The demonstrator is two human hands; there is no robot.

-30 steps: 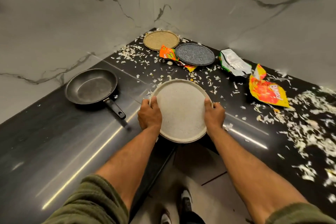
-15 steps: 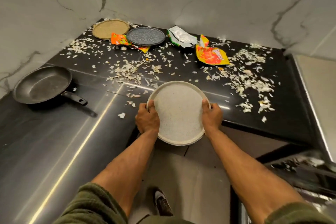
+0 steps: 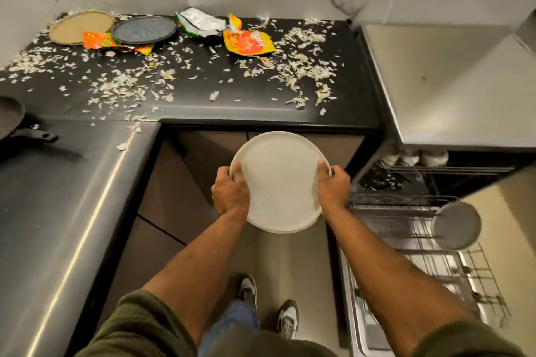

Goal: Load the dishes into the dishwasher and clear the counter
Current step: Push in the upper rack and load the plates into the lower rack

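No brand name could be read on the wrappers: the yellow-and-red snack packet (image 3: 249,42) at upper centre carried lettering too blurred to make out, and the orange packet (image 3: 100,40) and the torn silver-and-green wrapper (image 3: 200,23) beside it were no clearer.

The speckled off-white plate (image 3: 280,182) was round, matte and stone-like, with a low raised rim. It sat at the centre of the frame, held clear of the black desk (image 3: 232,101) and above the floor in front of the cabinet doors. The left hand (image 3: 230,191) gripped its left rim and the right hand (image 3: 333,187) its right rim, each with the thumb lying on the upper face and the fingers curled underneath.

On the glossy desk lay a scatter of pale flaky scraps (image 3: 301,72). In the upper left stood a tan round plate (image 3: 81,26) and a dark grey speckled plate (image 3: 144,29), the grey one resting on the orange packet. A black frying pan (image 3: 11,122) lay at the left edge.

At lower right the dishwasher's wire rack (image 3: 420,243) was pulled out, with a grey round plate (image 3: 456,224) standing on edge in it.
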